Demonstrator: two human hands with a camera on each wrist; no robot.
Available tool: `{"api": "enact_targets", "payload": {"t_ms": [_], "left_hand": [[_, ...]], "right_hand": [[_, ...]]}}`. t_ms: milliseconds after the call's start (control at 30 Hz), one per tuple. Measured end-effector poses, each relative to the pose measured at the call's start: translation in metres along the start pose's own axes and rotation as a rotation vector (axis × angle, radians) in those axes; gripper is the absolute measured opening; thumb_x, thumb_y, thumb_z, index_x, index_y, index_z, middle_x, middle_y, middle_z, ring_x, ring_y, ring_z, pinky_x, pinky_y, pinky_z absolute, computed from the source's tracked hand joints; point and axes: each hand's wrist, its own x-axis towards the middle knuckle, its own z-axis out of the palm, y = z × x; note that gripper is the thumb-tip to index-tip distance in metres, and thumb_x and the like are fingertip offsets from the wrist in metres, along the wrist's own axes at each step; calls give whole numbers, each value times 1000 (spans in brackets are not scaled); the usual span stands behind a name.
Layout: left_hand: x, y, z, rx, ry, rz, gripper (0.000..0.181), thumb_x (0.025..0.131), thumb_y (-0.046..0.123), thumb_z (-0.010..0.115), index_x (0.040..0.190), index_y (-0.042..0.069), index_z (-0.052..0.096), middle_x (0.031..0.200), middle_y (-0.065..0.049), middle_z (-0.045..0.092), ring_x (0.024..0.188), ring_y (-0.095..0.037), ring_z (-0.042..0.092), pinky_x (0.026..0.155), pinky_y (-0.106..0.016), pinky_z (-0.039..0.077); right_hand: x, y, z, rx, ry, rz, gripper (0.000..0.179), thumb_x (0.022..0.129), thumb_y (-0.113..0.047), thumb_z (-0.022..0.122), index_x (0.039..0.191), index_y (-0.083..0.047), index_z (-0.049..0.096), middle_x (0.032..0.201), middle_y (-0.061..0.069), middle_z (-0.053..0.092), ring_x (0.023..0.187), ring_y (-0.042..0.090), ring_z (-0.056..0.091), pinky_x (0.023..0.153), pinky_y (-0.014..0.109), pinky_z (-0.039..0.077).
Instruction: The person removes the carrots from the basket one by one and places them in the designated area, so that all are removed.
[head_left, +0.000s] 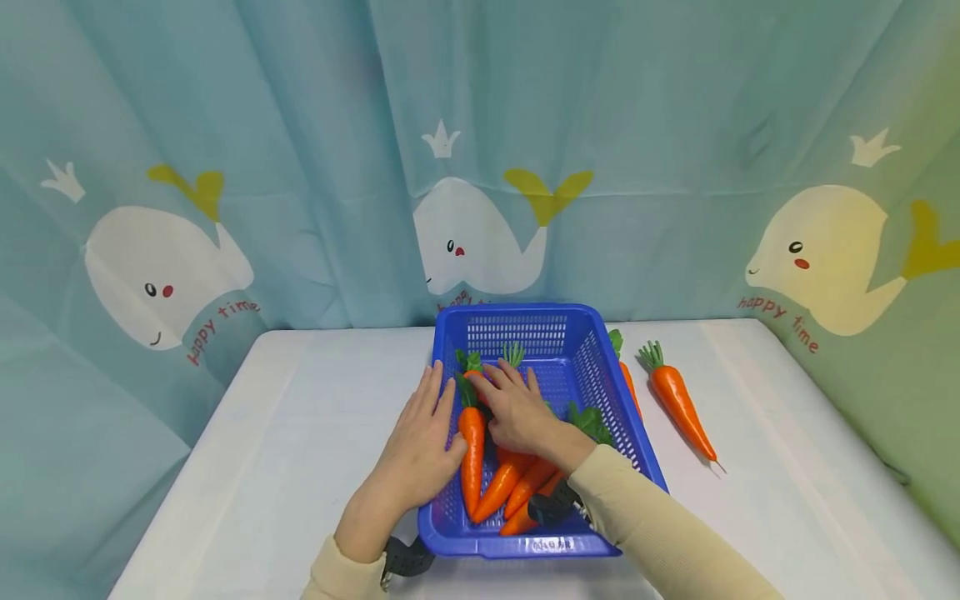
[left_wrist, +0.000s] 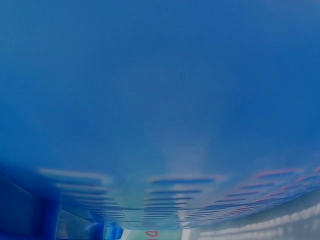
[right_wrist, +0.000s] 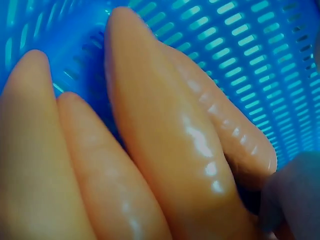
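In the head view my left hand (head_left: 423,442) lies along the left rim of a blue plastic basket (head_left: 525,546). Its fingers are straight and its thumb reaches over the rim beside an orange carrot (head_left: 471,450). Inside the basket, my right hand (head_left: 517,408) is spread over the carrots, fingers extended toward the back left; what its fingertips touch is partly hidden. Several carrots with green tops lie there, tips toward me. The right wrist view shows a carrot (right_wrist: 165,130) close up, with part of a finger (right_wrist: 295,195) at the lower right.
Outside the basket on the right, one carrot (head_left: 681,408) lies on the white table (head_left: 322,417). Another carrot (head_left: 628,383) is partly hidden by the basket's right wall. A blue-green whale-print curtain (head_left: 322,167) hangs behind. The left wrist view is filled by blurred blue basket wall (left_wrist: 160,100).
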Motion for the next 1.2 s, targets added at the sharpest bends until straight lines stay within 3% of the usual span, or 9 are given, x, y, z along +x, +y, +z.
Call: {"api": "enact_targets", "payload": {"t_ms": [233,367,533,667,900,1100,1200], "left_hand": [[2,2,-3,7,-1,-1,67,91,20,55,148,-9,36,165,-21,11,154,-38,11,122,-56,20],[2,1,-3,9,0,-4,67,91,20,55,148,-8,36,165,-21,11,154,-38,10,122,-55,20],[1,1,-2,-3,0,-3,67,91,20,54,149,-9,35,166,-22,10,154,-38,10,122,-56,20],[-1,1,-1,-9,-4,-12,67,91,20,54,149,-9,35,166,-21,10,154,-38,10,122,-56,19],[-1,2,0,-15,-7,-17,66,92,20,55,149,-8,35,166,-20,10,154,-37,9,123,-56,19],[-1,2,0,-5,10,-1,66,91,20,56,148,-9,37,165,-22,12,154,-38,11,122,-56,22],[-1,2,0,-6,15,2,66,91,20,56,147,-9,38,165,-22,13,154,-38,12,122,-56,22]], "right_hand": [[3,0,-2,-73,28,-142,65,86,-6,65,148,-7,44,153,17,42,142,33,41,116,65,27],[2,2,-3,-44,18,-176,69,84,3,64,149,-6,42,155,21,38,140,37,43,115,66,27],[-2,8,-7,22,89,-256,70,77,13,63,144,4,46,151,29,39,138,43,44,113,59,35],[-2,9,-9,67,93,-246,64,77,14,61,140,5,52,150,27,43,135,41,48,110,49,42],[-1,6,-10,115,42,-168,45,88,5,60,132,-2,62,144,21,52,127,37,57,104,47,49],[2,4,-6,88,98,-212,38,88,3,64,126,0,66,135,20,58,120,35,61,102,46,51],[4,4,-4,107,87,-226,42,87,6,61,129,1,63,139,22,55,124,36,58,104,47,49]]}}
